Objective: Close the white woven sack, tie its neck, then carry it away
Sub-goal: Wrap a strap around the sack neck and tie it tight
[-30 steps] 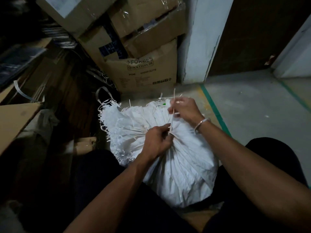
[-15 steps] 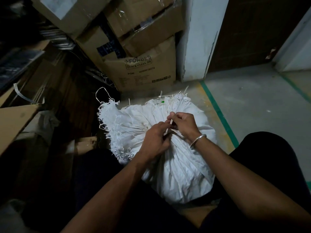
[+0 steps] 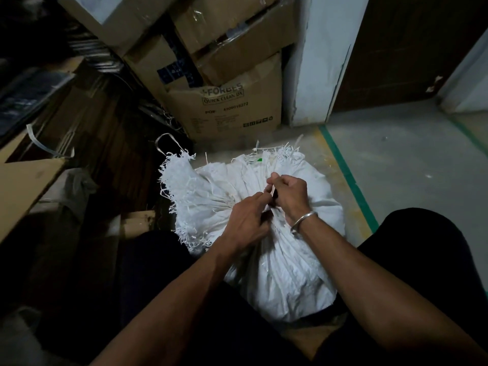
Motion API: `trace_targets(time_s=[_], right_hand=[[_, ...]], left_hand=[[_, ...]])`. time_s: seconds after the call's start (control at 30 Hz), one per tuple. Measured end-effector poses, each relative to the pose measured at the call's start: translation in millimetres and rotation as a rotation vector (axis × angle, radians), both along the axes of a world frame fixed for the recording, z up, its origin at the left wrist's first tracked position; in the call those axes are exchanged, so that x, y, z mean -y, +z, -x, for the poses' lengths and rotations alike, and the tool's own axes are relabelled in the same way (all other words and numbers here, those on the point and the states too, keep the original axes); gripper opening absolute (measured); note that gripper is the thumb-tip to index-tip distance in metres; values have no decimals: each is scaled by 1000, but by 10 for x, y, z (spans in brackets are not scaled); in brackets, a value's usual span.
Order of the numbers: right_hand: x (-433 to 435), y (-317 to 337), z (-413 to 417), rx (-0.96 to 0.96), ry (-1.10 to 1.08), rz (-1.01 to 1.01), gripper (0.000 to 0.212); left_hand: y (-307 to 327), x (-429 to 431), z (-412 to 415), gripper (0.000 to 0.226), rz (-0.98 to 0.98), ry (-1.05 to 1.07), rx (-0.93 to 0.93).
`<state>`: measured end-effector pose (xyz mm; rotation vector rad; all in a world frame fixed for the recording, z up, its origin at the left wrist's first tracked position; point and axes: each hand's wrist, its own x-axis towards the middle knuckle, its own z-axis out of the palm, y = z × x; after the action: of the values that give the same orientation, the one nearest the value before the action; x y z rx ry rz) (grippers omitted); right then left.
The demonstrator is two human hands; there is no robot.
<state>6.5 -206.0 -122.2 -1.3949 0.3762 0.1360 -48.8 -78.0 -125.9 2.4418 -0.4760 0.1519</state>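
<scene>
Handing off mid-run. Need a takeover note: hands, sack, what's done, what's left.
Left hand: fingers curled, gripping the gathered neck of the white sack.
Right hand: pinching a thin pale tie strip at the neck.
Sack: on the floor between the person's knees, frayed edge fanned out to the left, cardboard boxes behind it.
Done: mouth gathered shut.
Unclear: the hands cover the neck, so I cannot tell if a knot is finished.
Left: finish the tie, then carry the sack away.

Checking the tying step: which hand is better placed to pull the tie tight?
Probably the right hand: it seems to pinch the tie strip above the gathered neck of the sack, which the left hand grips.
</scene>
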Motion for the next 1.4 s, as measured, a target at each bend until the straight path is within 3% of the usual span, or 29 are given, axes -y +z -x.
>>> trace_targets(time_s=[0.07,0.2,0.3,0.37,0.43,0.6,0.73,0.8,0.9,1.0,1.17,1.4], right_hand=[[70,164,-5,24,129,79,28],[252,373,25,38,304,59,38],[312,401,93,37,242,88,37],[345,410,94,34,130,32,23],[383,436,95,52,35,42,15],[407,388,302,350,114,629,17],[450,353,469,496,178,803,26],[502,321,525,567,210,921,32],[581,342,591,600,236,1015,17],[644,366,662,601,316,1059,6],[671,320,747,597,368,1134,9],[640,268,783,546,267,1137,10]], left_hand=[[23,-36,26,42,151,32,-103],[153,-68,48,49,672,245,-366],[148,-61,54,32,600,302,-254],[161,-19,73,10,490,341,-181],[169,30,72,12,398,356,-184],[158,140,138,25,311,388,-171],[115,214,226,32,283,405,-206],[77,211,263,33,292,407,-234],[3,173,264,33,346,441,-272],[-25,176,285,35,412,443,-321],[-38,210,312,32,480,466,-353],[-8,250,353,32,597,492,-412]])
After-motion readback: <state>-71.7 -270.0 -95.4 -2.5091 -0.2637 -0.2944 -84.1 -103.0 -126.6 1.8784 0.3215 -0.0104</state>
